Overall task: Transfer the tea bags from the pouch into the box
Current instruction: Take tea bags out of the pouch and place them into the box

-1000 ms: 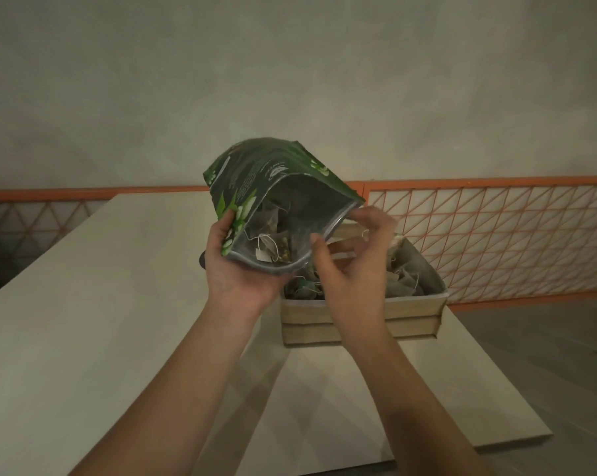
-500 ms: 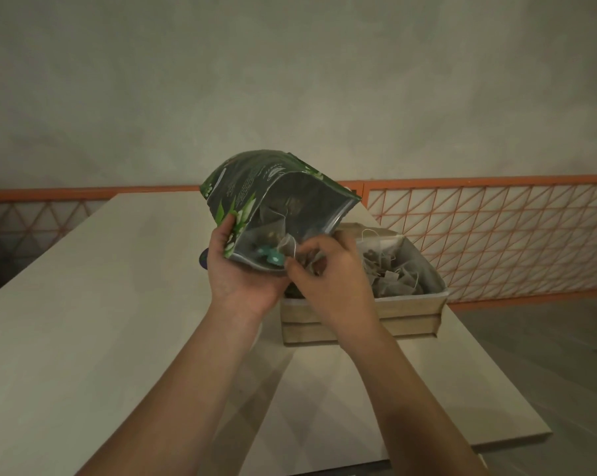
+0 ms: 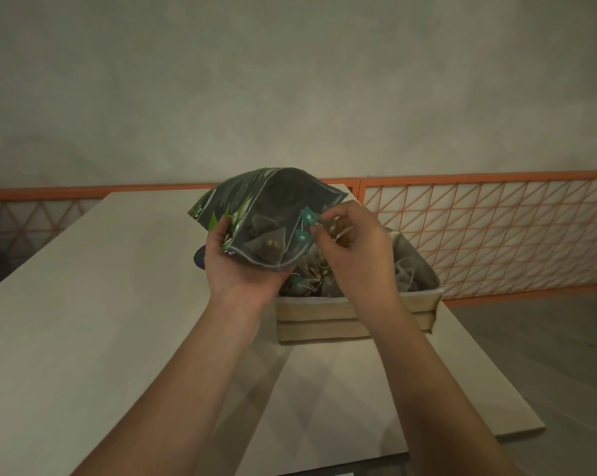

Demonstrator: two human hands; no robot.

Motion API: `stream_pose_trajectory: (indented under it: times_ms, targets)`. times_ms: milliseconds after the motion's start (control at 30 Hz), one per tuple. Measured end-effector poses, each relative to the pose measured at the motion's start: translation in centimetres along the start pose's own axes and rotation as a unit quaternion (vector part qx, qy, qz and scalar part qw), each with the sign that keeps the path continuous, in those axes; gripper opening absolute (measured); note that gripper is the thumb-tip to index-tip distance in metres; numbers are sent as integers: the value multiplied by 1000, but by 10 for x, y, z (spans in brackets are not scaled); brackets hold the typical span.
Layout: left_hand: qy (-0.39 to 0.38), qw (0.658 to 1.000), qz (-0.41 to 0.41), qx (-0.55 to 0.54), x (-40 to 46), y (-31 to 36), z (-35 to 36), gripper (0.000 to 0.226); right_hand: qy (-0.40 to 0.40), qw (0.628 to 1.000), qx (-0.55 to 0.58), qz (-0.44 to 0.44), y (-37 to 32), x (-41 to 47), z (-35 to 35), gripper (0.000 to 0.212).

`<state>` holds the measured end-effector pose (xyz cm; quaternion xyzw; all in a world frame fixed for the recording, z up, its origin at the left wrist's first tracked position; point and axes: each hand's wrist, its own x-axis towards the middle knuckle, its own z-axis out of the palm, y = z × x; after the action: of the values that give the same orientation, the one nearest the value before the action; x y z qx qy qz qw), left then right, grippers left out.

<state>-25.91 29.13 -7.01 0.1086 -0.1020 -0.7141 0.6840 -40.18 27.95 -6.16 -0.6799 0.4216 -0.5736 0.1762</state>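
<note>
My left hand point(image 3: 235, 269) grips the lower left edge of a dark green pouch point(image 3: 255, 197), held tilted with its open mouth facing me. Pyramid tea bags point(image 3: 267, 245) with green tags lie inside the mouth. My right hand point(image 3: 355, 249) sits at the right side of the mouth, its fingers pinched on a tea bag point(image 3: 340, 231) just outside the pouch, above the box. The beige box point(image 3: 324, 321) stands on the table below my hands and holds several tea bags point(image 3: 406, 273).
The pale table point(image 3: 84, 321) spreads wide to the left; its right edge runs close beside the box. An orange lattice fence point(image 3: 479, 231) stands behind, against a grey wall. A small dark purple object point(image 3: 199, 261) peeks out left of my left hand.
My right hand reached into the pouch mouth, then drew back to the right with a tea bag pinched. The pouch has dropped slightly and turned more toward me.
</note>
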Motion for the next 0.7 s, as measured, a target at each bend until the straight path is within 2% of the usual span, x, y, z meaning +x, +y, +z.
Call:
stream_pose_trajectory:
  times_ms: [267,433,533,600,700]
  targets:
    - [4,1000,0,-20,5,4,-3,55,47,994,-51,-85,2,19,-14,23]
    - [13,1000,24,1,7,9,-9,55,86,993,-45,-65,13,15,-22,22]
    - [17,999,36,13,7,11,-9,54,20,994,-106,20,22,13,-24,15]
    - [5,999,38,10,5,11,-7,54,-29,991,-108,71,26,11,-24,10]
    - [-16,999,37,2,3,12,-6,54,-56,992,-84,76,27,3,-23,12]
